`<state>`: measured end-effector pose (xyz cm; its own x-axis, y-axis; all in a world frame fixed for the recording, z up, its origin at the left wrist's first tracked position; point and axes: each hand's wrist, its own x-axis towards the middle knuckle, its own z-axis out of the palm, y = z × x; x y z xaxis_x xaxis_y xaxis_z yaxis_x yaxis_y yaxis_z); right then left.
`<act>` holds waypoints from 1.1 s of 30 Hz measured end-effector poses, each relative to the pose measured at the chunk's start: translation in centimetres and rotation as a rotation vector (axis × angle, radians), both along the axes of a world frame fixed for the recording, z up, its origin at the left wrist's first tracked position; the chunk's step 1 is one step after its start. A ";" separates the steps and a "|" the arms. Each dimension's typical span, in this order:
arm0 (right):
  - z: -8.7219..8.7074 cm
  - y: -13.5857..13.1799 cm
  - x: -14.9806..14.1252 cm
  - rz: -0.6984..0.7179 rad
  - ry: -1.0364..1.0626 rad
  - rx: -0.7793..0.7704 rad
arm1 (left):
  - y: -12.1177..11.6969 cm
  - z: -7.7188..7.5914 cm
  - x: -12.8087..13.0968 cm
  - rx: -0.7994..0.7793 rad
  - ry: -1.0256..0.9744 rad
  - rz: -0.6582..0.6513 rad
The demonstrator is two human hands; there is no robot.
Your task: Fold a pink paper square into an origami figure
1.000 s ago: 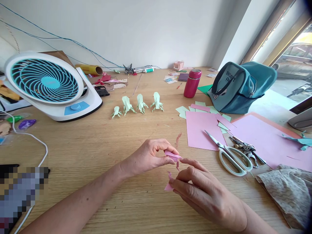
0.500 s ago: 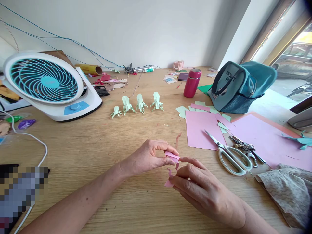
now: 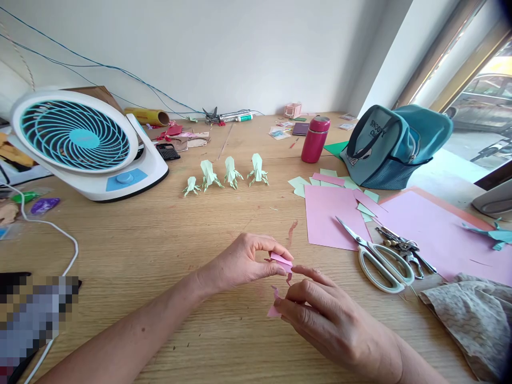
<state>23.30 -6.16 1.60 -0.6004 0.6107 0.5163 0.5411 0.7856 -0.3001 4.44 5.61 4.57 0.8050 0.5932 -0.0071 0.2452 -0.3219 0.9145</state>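
My left hand (image 3: 246, 261) pinches a small folded pink paper (image 3: 282, 261) between thumb and fingers, above the middle of the table. Just below and to the right, my right hand (image 3: 334, 317) is closed on a pointed pink paper flap (image 3: 273, 311), its index fingertip touching the edge of the upper fold. A thin crimped strip hangs between the two parts. Whether they are one sheet is hidden by the fingers. Farther back, several pale green origami beetles (image 3: 232, 172) stand in a row on the table.
White-handled scissors (image 3: 387, 266) lie partly over a pink paper sheet (image 3: 330, 213), beside a bunch of keys (image 3: 406, 248). Behind are paper scraps (image 3: 330, 180), a magenta flask (image 3: 316, 140) and a blue bag (image 3: 394, 146). A fan (image 3: 84, 138) stands left; a crumpled cloth (image 3: 476, 320) lies right.
My right hand has shifted slightly down and left with the lower pink flap. My left hand keeps its pinch, and the upper fold is tilted a little differently. The view has tipped slightly.
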 end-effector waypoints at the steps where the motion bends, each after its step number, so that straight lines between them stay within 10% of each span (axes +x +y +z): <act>1: 0.0 0.0 0.0 0.003 -0.012 -0.002 | 0.0 0.0 0.0 -0.010 -0.001 -0.003; 33: 0.1 -0.4 -0.8 -0.008 -0.176 0.106 | 0.1 1.2 -0.5 -0.031 0.164 -0.053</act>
